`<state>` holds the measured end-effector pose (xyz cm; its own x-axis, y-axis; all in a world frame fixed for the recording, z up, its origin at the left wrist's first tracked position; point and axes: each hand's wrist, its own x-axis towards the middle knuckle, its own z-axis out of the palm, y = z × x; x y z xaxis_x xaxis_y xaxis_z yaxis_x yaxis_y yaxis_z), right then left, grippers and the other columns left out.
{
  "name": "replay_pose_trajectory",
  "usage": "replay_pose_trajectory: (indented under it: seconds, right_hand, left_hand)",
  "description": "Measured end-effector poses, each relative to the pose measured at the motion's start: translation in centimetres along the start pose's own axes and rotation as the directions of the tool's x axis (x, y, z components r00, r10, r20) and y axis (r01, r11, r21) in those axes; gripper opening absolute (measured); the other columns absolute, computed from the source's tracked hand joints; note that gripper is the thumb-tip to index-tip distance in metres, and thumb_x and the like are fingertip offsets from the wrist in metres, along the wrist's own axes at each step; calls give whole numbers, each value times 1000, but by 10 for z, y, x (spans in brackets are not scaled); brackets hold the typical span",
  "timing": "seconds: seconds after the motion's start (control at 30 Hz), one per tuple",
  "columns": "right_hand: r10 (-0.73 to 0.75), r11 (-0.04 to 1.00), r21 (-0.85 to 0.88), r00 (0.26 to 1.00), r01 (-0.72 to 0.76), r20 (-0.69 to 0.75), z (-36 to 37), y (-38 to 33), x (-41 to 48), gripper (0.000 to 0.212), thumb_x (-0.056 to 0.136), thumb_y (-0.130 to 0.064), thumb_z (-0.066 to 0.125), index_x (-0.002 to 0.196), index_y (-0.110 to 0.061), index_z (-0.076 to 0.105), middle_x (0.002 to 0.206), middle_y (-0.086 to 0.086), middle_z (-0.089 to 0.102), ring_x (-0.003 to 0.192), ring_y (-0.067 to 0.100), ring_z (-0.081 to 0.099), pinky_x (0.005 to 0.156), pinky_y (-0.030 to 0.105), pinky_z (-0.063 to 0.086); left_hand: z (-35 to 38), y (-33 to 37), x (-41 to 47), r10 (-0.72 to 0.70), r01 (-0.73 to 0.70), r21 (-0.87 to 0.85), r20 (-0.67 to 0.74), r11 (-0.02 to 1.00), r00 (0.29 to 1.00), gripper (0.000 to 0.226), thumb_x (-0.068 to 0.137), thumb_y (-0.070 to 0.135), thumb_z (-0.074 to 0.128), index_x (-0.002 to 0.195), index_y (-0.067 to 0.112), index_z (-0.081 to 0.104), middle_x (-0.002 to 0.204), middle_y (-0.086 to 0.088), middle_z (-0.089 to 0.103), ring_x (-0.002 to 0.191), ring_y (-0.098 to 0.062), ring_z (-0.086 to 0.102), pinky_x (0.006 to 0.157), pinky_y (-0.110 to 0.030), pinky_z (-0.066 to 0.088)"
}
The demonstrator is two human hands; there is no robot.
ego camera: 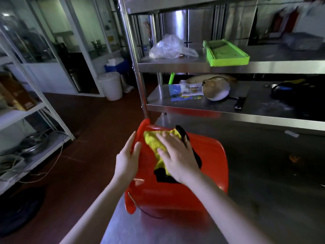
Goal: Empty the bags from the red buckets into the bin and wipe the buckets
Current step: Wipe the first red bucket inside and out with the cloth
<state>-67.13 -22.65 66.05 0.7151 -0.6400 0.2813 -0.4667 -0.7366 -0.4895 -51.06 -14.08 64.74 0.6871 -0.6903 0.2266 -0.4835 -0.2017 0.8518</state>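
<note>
A red bucket [207, 166] lies on its side on the steel table [263, 199], its rim toward the left. My left hand [127, 159] holds the rim, thumb on the outer wall and fingers behind the edge. My right hand [177, 155] lies flat, fingers spread, pressing a yellow and black cloth [154, 140] against the bucket's upturned wall. The bucket's wire handle [140, 208] hangs below the rim.
A steel rack rises behind the table; its post [139, 73] stands just past the bucket. Its shelves hold a clear plastic bag [167, 47], a green tray [226, 53], papers and a knife [239, 103]. A white lidded bin [110, 85] stands on the red floor; white shelving is at left.
</note>
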Motion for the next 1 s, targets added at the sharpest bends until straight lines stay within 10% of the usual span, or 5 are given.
replay_pose_trajectory:
  seconds: [0.17, 0.33, 0.7, 0.87, 1.0]
  right_hand:
    - [-62, 985, -161, 998, 64, 17, 49, -30, 6, 57, 97, -60, 11, 150, -43, 21, 162, -17, 6, 149, 12, -11, 115, 49, -1]
    - [29, 945, -323, 998, -47, -60, 59, -40, 32, 52, 99, -53, 20, 151, -42, 20, 161, -11, 16, 150, 18, 7, 114, 56, 17]
    - [645, 700, -224, 735, -678, -209, 5, 63, -17, 54, 98, -57, 15, 150, -42, 22, 159, -14, 21, 147, 14, 15, 118, 52, 16]
    - [367, 817, -381, 900, -434, -237, 47, -4, 28, 53, 99, -54, 16, 150, -41, 23, 158, -16, 23, 147, 15, 18, 115, 54, 18]
    - [151, 895, -391, 971, -214, -186, 75, -52, 48, 52, 99, -52, 25, 148, -36, 33, 156, -9, 33, 145, 21, 26, 111, 55, 28]
  left_hand:
    - [-14, -26, 15, 25, -20, -67, 70, 998, 997, 40, 102, 37, 43, 141, 43, 43, 129, 20, 54, 99, 33, 44, 80, 9, 31]
    - [-17, -26, 34, 63, -51, -117, 102, 992, 993, 44, 101, 34, 46, 144, 42, 41, 118, 27, 52, 88, 36, 44, 72, 8, 33]
    - [-5, -35, 37, 179, -143, -225, 149, 964, 973, 39, 101, 38, 40, 134, 60, 41, 44, 7, 40, 36, -4, 31, 36, -18, 30]
    - [-10, -41, 31, 217, -180, -220, 157, 959, 963, 42, 102, 31, 42, 135, 56, 43, 51, 11, 52, 39, -3, 41, 43, -15, 36]
    - [-18, -49, 28, 220, -188, -214, 141, 959, 965, 43, 104, 25, 43, 135, 54, 45, 95, 40, 63, 82, 20, 59, 68, 0, 41]
